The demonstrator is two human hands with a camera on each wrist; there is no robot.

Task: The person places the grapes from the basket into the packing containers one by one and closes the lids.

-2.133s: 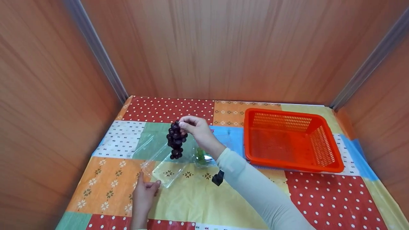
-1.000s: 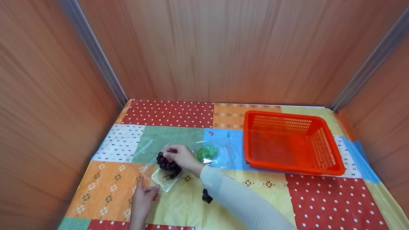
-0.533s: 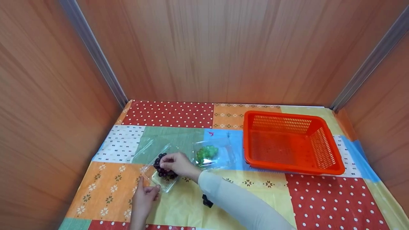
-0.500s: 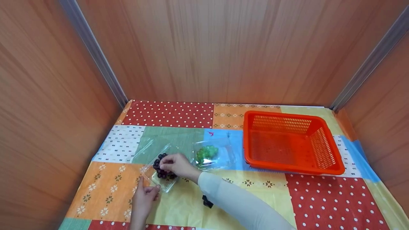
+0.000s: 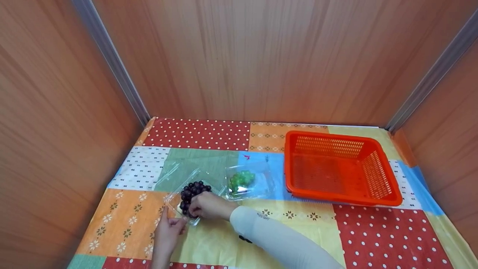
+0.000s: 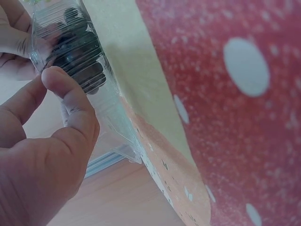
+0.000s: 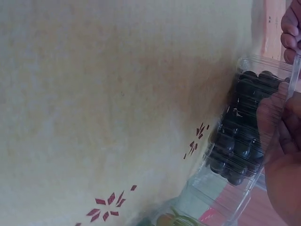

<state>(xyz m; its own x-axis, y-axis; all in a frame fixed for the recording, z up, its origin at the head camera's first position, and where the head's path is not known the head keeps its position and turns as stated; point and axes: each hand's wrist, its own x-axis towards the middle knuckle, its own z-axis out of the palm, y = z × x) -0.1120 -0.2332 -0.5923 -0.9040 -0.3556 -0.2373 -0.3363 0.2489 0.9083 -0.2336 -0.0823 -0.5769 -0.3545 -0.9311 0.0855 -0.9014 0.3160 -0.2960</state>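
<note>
A dark purple bunch of grapes lies in a clear plastic box whose lid is folded back to the left. My right hand reaches inside, its bent fingers gripping the near end of the bunch. At the box's near left corner, my left hand holds the edge between thumb and finger. Through the ribbed wall, the left wrist view shows the dark grapes beside the thumb. In the right wrist view, the grapes press close to the clear wall, with right fingers behind it.
A second clear box with green grapes stands just right of the first. Farther right is an orange-red slotted basket. A patchwork cloth covers the table, enclosed by wood-grain panels.
My right hand lowered the dark grapes from above the box into it, then shifted toward the near end of the bunch. My left hand stayed at the box corner.
</note>
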